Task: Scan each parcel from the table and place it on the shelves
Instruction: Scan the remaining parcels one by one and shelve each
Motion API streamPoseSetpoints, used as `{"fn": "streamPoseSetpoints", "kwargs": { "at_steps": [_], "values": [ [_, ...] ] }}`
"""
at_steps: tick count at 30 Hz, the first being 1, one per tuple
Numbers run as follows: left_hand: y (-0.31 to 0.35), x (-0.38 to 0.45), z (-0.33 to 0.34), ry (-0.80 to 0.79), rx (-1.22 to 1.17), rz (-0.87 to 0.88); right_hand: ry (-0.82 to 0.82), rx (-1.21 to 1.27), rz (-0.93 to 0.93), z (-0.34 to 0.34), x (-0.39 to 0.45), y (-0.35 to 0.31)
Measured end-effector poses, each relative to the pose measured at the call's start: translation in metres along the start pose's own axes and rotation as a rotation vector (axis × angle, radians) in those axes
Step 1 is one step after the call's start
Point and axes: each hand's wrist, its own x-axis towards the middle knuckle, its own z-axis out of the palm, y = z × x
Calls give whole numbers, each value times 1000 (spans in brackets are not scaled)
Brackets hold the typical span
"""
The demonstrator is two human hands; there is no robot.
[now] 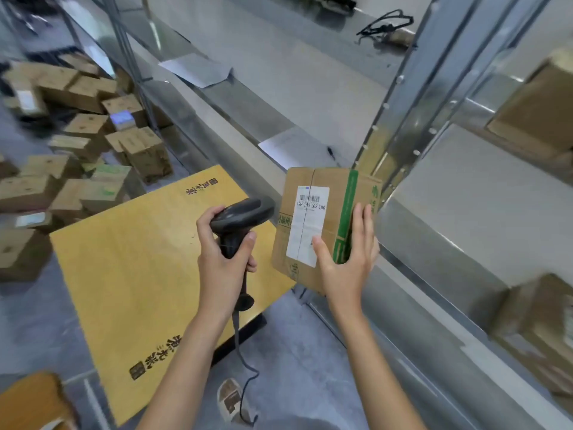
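Left hand [224, 259], fingers curled round scanner [240, 218] grip, head aimed right at parcel [316, 225]. Right hand [344, 259] raised, thumb on label [307, 225], fingers flat along right face; parcel held upright beside shelves [403, 125], right of desk [139, 259].

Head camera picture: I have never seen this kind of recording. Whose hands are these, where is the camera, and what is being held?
There is no machine here. A person wears a camera on the head, looking down at their own two hands. The left hand grips a black corded handheld barcode scanner. The right hand holds a brown cardboard parcel with a green stripe, its white barcode label facing the camera. Grey metal shelves stand on the right. A large flat yellow cardboard box lies below, and more brown cardboard parcels are piled at the left.
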Motion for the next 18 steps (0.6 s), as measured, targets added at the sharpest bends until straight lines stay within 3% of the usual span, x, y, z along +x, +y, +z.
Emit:
{"fn": "streamPoseSetpoints", "kwargs": {
  "at_steps": [8,18],
  "values": [
    [-5,-54,92,-158,-69,-7,132,7,145,-111,-19,59],
    [-37,-103,197,-426,-115,-217,316,165,335,-213,-42,119]
  ]
}}
